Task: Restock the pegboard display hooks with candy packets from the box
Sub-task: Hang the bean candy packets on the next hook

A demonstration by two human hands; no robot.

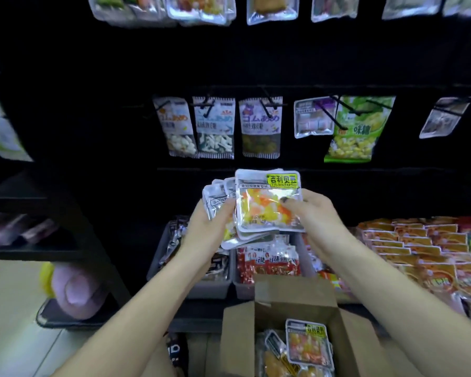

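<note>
We hold a fanned stack of candy packets (267,202) between both hands: our left hand (204,227) curls its grip round the stack's left edge, and our right hand (314,210) pinches the front packet's right edge, thumb on its clear window. Below the stack, an open cardboard box (294,297) holds more matching packets (307,342). Above the stack, black hooks (267,107) on the dark pegboard (93,118) carry hanging sweets bags (215,127). Grey bins (215,288) of snacks sit behind the box.

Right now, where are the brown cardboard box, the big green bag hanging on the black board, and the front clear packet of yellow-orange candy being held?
brown cardboard box (294,292), head view, back flap.
big green bag (356,131), head view, middle.
front clear packet (267,208), head view, window.
</note>
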